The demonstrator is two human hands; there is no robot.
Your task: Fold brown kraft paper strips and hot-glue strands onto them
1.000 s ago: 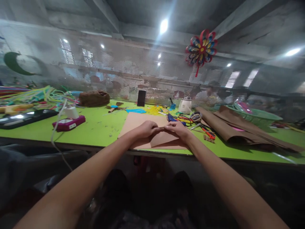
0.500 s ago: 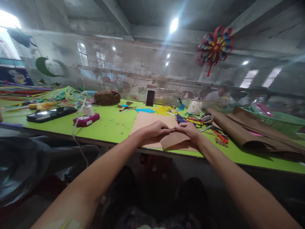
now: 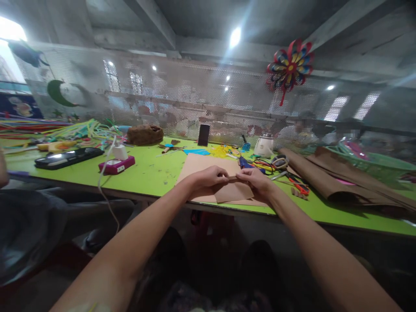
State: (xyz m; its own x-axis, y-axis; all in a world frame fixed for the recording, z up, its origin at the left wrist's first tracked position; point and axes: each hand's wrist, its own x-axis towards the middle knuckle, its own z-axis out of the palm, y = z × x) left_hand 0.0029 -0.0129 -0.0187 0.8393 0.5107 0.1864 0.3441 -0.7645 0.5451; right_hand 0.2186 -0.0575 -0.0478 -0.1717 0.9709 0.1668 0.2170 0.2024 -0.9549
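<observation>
Brown paper (image 3: 234, 192), being pinched by left hand (image 3: 212, 175) and right hand (image 3: 257, 179), both closed on it, near front edge of table (image 3: 152, 178)

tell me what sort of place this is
Probably a craft workshop: the left hand and right hand pinch brown paper, coloured strips lie heaped on the green table, and a flower-shaped decoration shows above it.

Grey ceiling (image 3: 201, 19) over green table (image 3: 151, 173).
</observation>
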